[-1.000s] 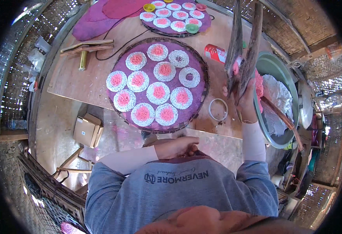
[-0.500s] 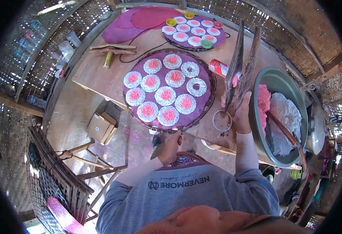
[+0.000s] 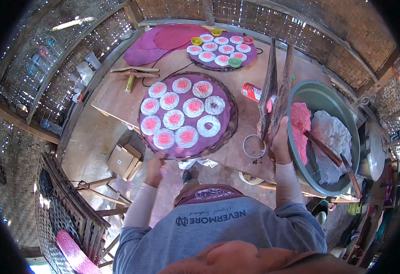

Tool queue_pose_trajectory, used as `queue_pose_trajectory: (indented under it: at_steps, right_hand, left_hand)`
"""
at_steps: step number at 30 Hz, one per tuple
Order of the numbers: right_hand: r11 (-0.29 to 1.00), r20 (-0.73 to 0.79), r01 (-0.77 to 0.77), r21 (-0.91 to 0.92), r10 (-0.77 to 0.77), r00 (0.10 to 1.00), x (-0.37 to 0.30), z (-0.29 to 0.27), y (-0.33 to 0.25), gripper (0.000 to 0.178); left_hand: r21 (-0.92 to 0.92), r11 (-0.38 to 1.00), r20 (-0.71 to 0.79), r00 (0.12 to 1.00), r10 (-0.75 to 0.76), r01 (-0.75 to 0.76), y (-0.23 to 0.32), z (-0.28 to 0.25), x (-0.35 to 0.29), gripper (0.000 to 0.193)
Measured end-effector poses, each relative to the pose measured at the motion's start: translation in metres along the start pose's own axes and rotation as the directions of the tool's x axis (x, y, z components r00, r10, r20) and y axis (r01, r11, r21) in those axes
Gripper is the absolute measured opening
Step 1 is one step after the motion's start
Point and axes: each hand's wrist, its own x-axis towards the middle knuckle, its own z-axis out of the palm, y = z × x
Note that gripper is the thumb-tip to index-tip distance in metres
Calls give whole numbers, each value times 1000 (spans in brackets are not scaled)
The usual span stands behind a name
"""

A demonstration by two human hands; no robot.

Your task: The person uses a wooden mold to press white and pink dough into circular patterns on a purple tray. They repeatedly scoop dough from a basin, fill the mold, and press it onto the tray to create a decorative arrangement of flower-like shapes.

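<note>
A round purple-covered tray [image 3: 227,98] with a dark rim carries several white discs of fine strands with pink middles [image 3: 173,119]. Two white rings on its right side, one of them this ring [image 3: 200,125], have no pink middle. My left hand [image 3: 155,170] is closed on the tray's near-left rim, slightly blurred. My right hand [image 3: 280,140] is wrapped round the lower end of a dark wooden tool with two long handles [image 3: 269,75], which points away from me. A thin metal ring [image 3: 244,147] lies just left of that hand, on the table.
On the right stands a big green tub [image 3: 293,93] holding pink dough [image 3: 299,118] and a white mass [image 3: 331,132]. A red can [image 3: 251,92] lies behind the tool. Further back is a second tray [image 3: 251,58] of discs with small coloured cups. A wooden-handled tool [image 3: 130,83] lies far left.
The tray has turned clockwise and shifted slightly left. My left hand has moved left along with its near rim. My right hand still grips the wooden tool.
</note>
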Motion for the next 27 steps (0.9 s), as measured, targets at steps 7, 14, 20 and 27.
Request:
queue_pose_trajectory:
  at_steps: [7, 14, 20, 27]
  right_hand:
    - [988, -34, -114, -107, 111, 993, -6, 14, 12, 73]
    - [860, 200, -267, -434, 381, 903, 17, 78, -8, 61]
    - [681, 214, -335, -651, 588, 780, 44, 128, -25, 65]
    - [394, 16, -419, -818, 744, 668, 68, 109, -4, 77]
  left_hand:
    - [217, 974, 229, 967, -113, 62, 64, -67, 61, 17]
    - [205, 613, 202, 646, 736, -763, 196, 44, 18, 55]
    - [-883, 416, 437, 702, 562, 217, 247, 106, 28, 52]
    - [-839, 310, 540, 747, 387, 447, 172, 116, 83, 45]
